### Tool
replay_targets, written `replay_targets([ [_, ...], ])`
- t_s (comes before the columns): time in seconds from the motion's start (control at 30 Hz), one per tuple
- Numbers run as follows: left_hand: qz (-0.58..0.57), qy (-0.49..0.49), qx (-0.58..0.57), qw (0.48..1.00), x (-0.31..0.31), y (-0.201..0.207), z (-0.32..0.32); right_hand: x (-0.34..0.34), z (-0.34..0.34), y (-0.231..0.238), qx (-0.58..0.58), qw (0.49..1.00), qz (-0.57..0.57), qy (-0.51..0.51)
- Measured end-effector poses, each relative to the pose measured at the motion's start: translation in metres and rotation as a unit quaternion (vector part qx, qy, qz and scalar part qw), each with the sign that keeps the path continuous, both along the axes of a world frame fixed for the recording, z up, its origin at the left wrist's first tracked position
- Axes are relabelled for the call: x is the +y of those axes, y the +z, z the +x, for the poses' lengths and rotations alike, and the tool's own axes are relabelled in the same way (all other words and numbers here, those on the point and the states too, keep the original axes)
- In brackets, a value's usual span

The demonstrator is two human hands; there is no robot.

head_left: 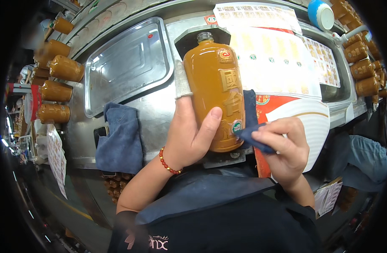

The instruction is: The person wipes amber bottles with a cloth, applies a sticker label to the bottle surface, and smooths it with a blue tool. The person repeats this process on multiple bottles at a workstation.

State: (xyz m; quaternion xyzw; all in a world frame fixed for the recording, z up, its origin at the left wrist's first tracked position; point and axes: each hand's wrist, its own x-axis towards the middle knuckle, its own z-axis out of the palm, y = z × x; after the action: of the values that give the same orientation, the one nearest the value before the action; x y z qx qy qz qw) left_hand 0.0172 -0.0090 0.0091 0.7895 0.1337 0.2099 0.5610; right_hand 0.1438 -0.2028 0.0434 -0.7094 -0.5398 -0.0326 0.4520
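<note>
A large amber-brown bottle [208, 92] with raised gold characters and a clear glass neck lies tilted in front of me, neck pointing away. My left hand [187, 126] grips it from the left side, thumb across its front; a pale cloth sleeve [183, 80] covers one finger. Pinched in my right hand [286, 145] is a dark blue cloth [261, 137], its tip against the bottle's lower right edge by a small round green-and-white sticker [237, 126]. A dark angular holder [184, 41] shows behind the bottle's neck.
A steel tray [130, 67] lies at the left, a folded blue cloth [119, 137] nearer me. Sticker sheets [277, 63] cover the right side. Similar brown bottles [56, 90] line both sides. A blue-and-white container [321, 14] stands at the far right.
</note>
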Motion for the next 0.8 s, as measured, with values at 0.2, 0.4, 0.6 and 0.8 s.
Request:
replay_targets([
  [0.2,-0.12,0.017,-0.058,0.991,-0.006,-0.001,0.007,0.006,0.005,0.004,-0.02,0.999,-0.007,0.037],
  [0.4,-0.141,0.017,-0.009,0.99,-0.002,-0.006,0.002,0.004,0.011,0.001,-0.047,0.998,-0.001,0.045],
  [0.6,-0.162,0.014,0.0,0.987,0.006,-0.016,0.001,0.002,0.025,0.003,0.112,0.99,-0.059,-0.059],
  [0.8,-0.228,0.028,0.013,0.973,0.004,-0.003,0.004,0.003,0.04,-0.038,0.253,0.957,-0.093,-0.104],
])
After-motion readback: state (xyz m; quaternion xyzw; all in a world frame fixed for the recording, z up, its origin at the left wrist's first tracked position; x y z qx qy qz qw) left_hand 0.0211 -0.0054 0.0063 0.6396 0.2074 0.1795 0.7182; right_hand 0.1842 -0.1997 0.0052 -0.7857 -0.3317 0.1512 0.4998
